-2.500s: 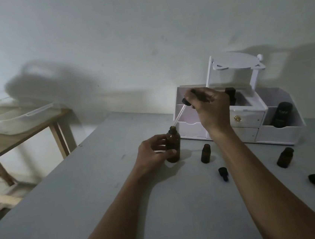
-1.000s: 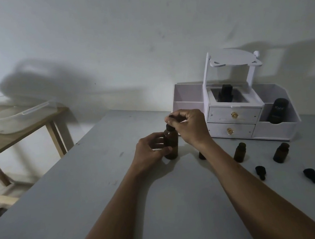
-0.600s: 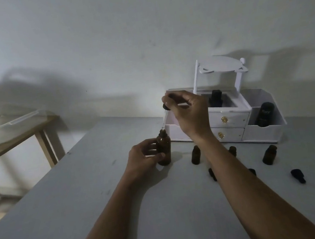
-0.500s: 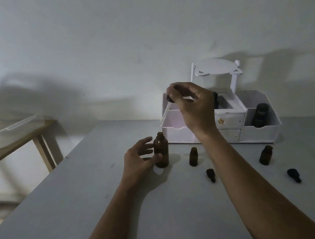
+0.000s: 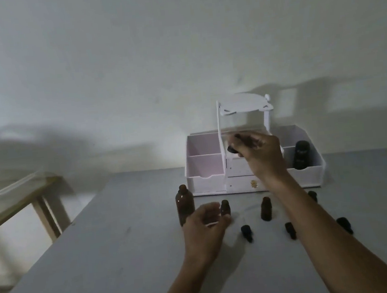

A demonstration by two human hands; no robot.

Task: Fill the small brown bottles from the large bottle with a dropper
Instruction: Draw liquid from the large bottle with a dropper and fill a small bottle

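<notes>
The large brown bottle (image 5: pixel 184 204) stands open on the grey table (image 5: pixel 104 263), with no hand on it. Just right of it my left hand (image 5: pixel 205 231) curls its thumb and fingers around the lower part of a small brown bottle (image 5: pixel 225 207). My right hand (image 5: pixel 260 154) is raised in front of the white organizer and pinches the dropper by its black bulb (image 5: pixel 232 149); the glass tube is blurred. A second small bottle (image 5: pixel 266 208) stands to the right. A third (image 5: pixel 312 195) shows partly behind my right forearm.
Three black dropper caps (image 5: pixel 247 232) (image 5: pixel 290 230) (image 5: pixel 344 224) lie on the table near my right forearm. The white drawer organizer (image 5: pixel 204 169) stands against the wall, with a black bottle (image 5: pixel 302 154) in its right compartment. A wooden side table with a clear tray (image 5: pixel 9 194) is at the left.
My right hand drew the dropper out of the large bottle and carried it up and right. My left hand let go of the large bottle and moved right to the small bottle.
</notes>
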